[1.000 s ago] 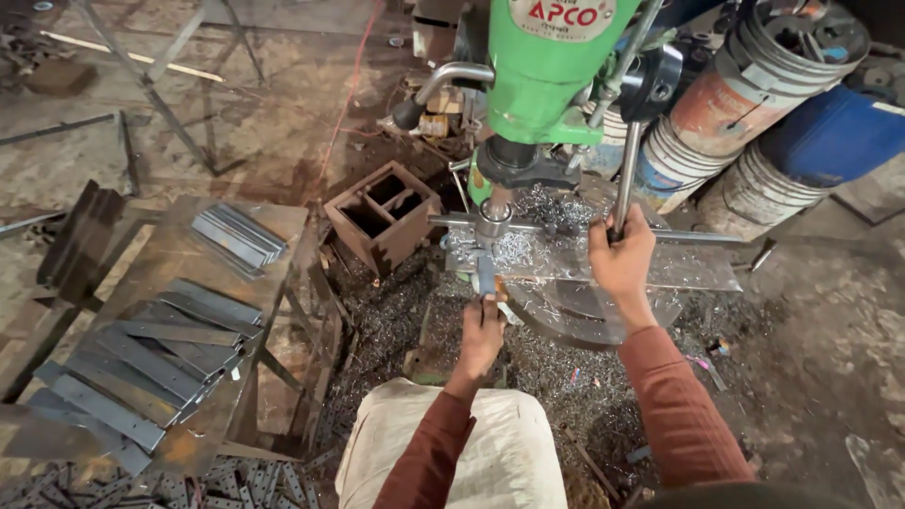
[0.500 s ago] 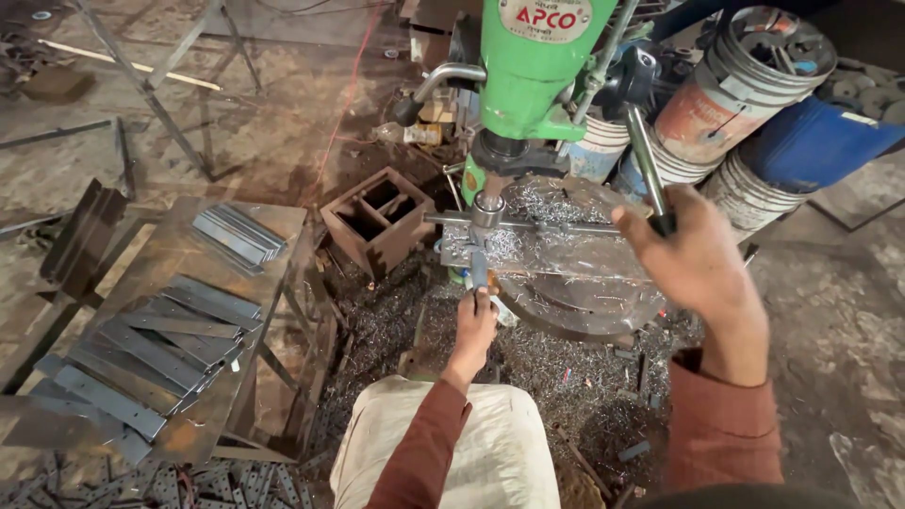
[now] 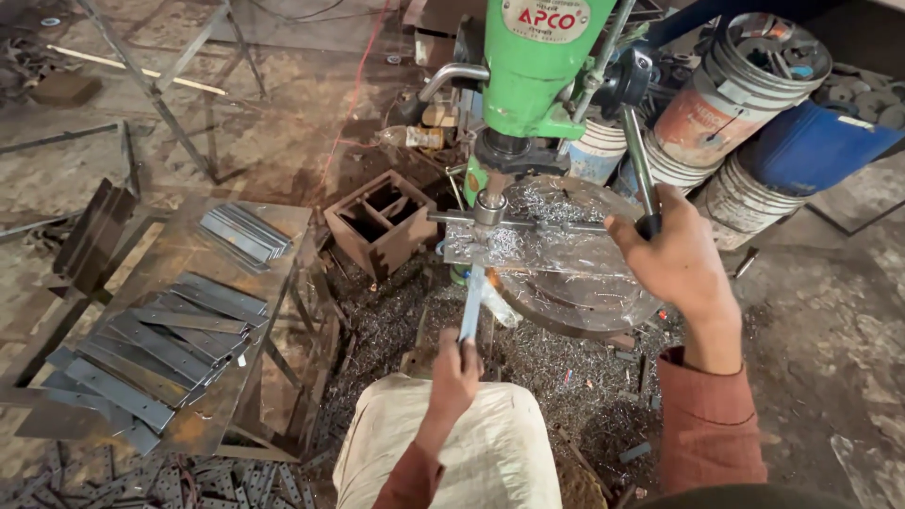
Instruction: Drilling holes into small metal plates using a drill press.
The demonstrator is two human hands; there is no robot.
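Note:
A green drill press (image 3: pixel 533 66) stands in front of me over a round metal table (image 3: pixel 584 283) covered in shavings. My left hand (image 3: pixel 454 369) grips the near end of a flat steel strip (image 3: pixel 471 302) whose far end lies under the drill chuck (image 3: pixel 490 205). My right hand (image 3: pixel 681 256) is closed around the black knob of the feed lever (image 3: pixel 637 160), which slopes up to the machine head.
A low metal stand (image 3: pixel 189 415) at left holds several flat steel strips (image 3: pixel 160 349), with another stack (image 3: pixel 242 233) further back. A rusty compartmented box (image 3: pixel 379 221) sits beside the press. Buckets (image 3: pixel 731 85) and a blue drum (image 3: pixel 815 141) stand at right. Metal shavings cover the floor.
My right hand has pulled the feed lever down and toward me. The left hand still holds the strip under the chuck, nearly in the same place.

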